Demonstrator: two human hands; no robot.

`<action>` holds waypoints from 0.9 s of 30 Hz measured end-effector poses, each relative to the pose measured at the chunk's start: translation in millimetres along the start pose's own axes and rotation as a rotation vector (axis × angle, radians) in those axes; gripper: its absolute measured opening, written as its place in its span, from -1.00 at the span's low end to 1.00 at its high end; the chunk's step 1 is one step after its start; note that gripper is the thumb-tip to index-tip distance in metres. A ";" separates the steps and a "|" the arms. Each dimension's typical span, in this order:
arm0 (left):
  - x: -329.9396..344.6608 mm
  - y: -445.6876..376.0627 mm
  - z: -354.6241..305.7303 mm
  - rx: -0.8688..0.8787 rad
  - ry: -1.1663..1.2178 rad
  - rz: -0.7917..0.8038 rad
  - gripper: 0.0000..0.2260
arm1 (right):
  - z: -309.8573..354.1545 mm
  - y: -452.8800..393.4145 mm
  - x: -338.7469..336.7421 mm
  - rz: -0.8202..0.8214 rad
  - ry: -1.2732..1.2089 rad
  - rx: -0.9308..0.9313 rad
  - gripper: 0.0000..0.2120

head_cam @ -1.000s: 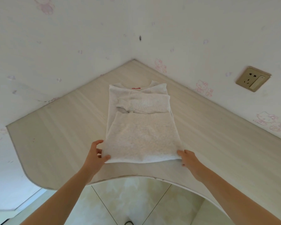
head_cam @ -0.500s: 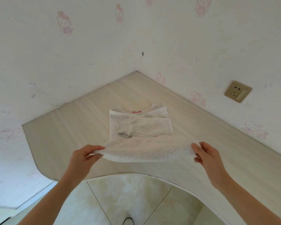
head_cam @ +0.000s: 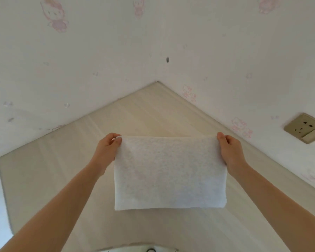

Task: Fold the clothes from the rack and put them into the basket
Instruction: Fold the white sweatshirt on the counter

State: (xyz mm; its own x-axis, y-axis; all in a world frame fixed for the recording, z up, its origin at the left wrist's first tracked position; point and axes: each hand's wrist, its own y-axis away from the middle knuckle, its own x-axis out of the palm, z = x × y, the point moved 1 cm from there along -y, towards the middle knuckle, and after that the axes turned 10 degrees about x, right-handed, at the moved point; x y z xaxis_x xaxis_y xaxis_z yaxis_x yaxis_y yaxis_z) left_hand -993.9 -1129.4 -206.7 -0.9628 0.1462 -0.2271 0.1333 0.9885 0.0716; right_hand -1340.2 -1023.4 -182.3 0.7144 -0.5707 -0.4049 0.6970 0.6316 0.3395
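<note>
Lifted hem now folded forward, garment (head_cam: 169, 171) pinched between both hands' fingers (head_cam: 119, 140).

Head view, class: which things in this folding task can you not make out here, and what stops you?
- Basket and rack: outside the head view.
- Garment type: folded, its outer panel covers sleeves and collar.
- Fingers of left hand and right hand: mostly behind the cloth's top corners.
- Desk behind the garment: covered by it.

No readable text shows; the wallpaper (head_cam: 80, 70) bears only faint, perhaps cartoon-cat, prints.
</note>
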 end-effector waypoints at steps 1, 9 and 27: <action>5.7 -23.6 10.4 -0.017 -0.025 -0.035 -0.87 | 1.9 -20.6 13.3 -0.001 -0.012 0.039 -0.60; 32.7 -115.1 88.4 -0.159 -0.339 -0.145 -0.84 | -28.7 -111.9 100.6 0.157 0.278 0.115 -0.81; 38.1 -28.2 94.3 -0.333 -0.441 -0.124 -0.41 | -65.5 -64.7 73.7 -0.027 0.628 0.123 -0.51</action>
State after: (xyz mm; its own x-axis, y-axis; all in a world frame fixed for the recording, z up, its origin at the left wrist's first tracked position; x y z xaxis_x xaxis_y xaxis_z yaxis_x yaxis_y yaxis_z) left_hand -1012.2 -1148.1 -308.9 -0.7680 0.1030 -0.6321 -0.1243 0.9443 0.3048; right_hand -1336.7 -1071.9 -289.7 0.5504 -0.1457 -0.8221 0.7427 0.5353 0.4023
